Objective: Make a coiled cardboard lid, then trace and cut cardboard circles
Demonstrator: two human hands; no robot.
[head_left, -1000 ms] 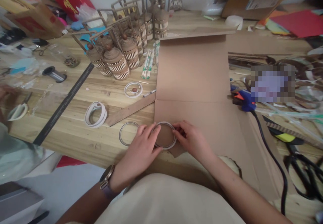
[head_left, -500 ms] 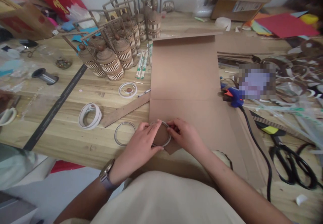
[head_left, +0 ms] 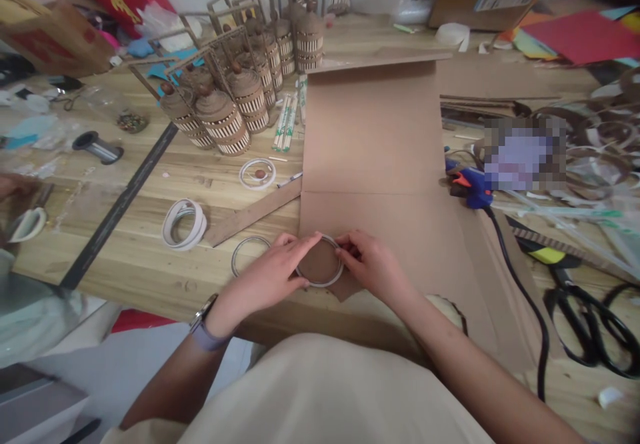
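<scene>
A thin white ring lies flat on a sheet of brown cardboard near the table's front edge. My left hand rests on the ring's left side, fingers stretched across its top rim and pressing it down. My right hand is at the ring's right side, fingertips pinched together on the rim. A small brown cardboard piece lies under the ring. A second, bare ring lies on the wood just left of my left hand.
A roll of white tape, a cardboard strip and a black ruler lie to the left. Several small wooden lanterns stand behind. A blue glue gun with a black cord and black scissors lie right.
My hands stayed on the ring, with small finger shifts; the left fingers now reach further across its top rim. The camera view shifted slightly.
</scene>
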